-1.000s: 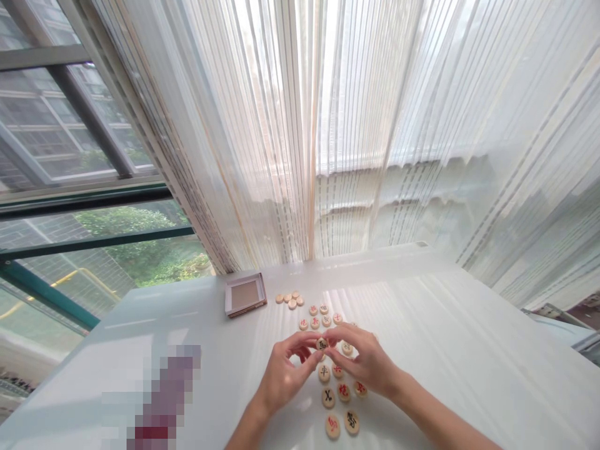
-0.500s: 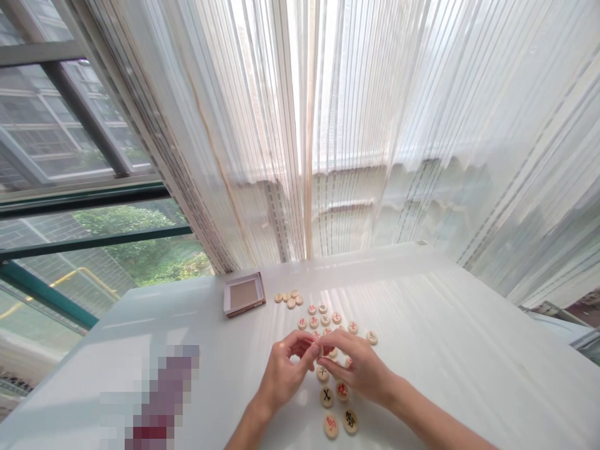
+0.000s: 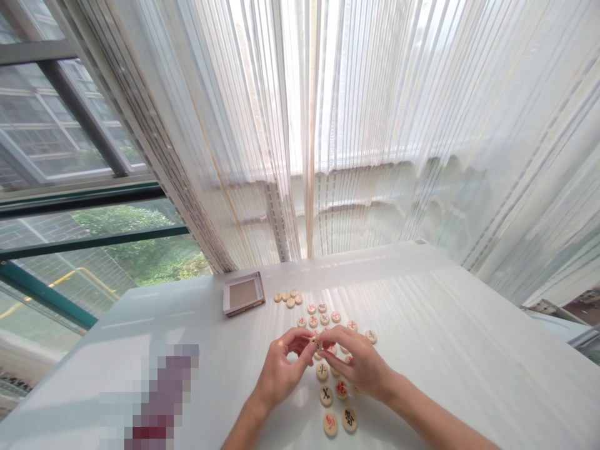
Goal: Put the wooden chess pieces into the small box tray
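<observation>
Between my two hands, just above the table, is a round wooden Chinese chess piece (image 3: pixel 317 344) with a dark mark on its face, tilted up. My left hand (image 3: pixel 285 365) pinches it by its left edge with thumb and fingers. From the other side, my right hand (image 3: pixel 360 365) has its thumb and index fingertips closed around the same piece. Below and around the hands lie loose chess pieces with red or black characters, among them a red-marked piece (image 3: pixel 330 424) and a black-marked piece (image 3: pixel 349 420) nearest me. Some pieces are partly hidden under my hands.
An open shallow box (image 3: pixel 244 294) stands at the table's back left. Beside it sits a small cluster of blank-faced pieces (image 3: pixel 290 301). A pixelated purple and red patch (image 3: pixel 169 387) covers something at left. Sheer curtains (image 3: pixel 356 125) hang behind the white table (image 3: pixel 450 350).
The piece between my fingers has turned so its dark-marked face shows more. My hands have shifted only slightly; the pieces on the table lie as before.
</observation>
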`<state>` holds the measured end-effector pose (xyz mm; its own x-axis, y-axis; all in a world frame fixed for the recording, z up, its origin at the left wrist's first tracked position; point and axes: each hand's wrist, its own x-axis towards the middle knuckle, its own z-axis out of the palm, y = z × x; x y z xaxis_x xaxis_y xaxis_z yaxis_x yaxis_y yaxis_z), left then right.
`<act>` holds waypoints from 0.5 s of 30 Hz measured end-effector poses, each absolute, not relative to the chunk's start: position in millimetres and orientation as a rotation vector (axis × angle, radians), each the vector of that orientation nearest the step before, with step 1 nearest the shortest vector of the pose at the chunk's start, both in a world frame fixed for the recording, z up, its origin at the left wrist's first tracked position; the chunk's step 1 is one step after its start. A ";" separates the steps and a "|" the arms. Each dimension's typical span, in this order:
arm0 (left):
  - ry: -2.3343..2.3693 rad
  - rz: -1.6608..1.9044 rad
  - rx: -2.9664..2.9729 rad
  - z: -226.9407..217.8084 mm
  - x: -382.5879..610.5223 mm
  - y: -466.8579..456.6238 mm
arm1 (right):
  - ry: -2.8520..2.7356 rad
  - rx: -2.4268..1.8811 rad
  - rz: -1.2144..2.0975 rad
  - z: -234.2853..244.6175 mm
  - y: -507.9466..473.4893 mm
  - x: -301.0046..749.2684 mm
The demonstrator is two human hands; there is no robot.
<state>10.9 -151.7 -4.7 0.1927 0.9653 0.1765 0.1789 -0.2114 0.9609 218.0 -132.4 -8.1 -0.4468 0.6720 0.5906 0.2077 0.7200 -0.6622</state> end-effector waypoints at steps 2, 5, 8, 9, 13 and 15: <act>1.123 1.113 1.577 -6.2 11.1 -151.3 | -2.014 -0.651 0.648 -6.4 -132.8 217.5; 1.141 1.110 1.550 -7.5 11.3 -151.1 | -2.042 -0.617 0.665 -4.5 -133.8 217.0; 1.136 1.117 1.524 -6.5 11.6 -151.3 | -2.048 -0.620 0.668 -5.4 -134.5 217.5; 1.132 1.121 1.521 -5.7 11.7 -151.4 | -2.046 -0.627 0.664 -6.1 -134.6 217.9; 1.139 1.103 1.539 -1.7 10.9 -151.7 | -2.049 -0.655 0.644 -7.6 -134.3 219.1; 1.158 1.089 1.559 -0.3 9.4 -151.6 | -2.047 -0.661 0.633 -7.7 -133.7 219.1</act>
<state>9.4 -151.6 -0.3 0.1796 0.9739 0.1388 0.1981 -0.1741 0.9646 219.1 -133.7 -7.7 -0.4813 0.6576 0.5796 0.2159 0.7298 -0.6487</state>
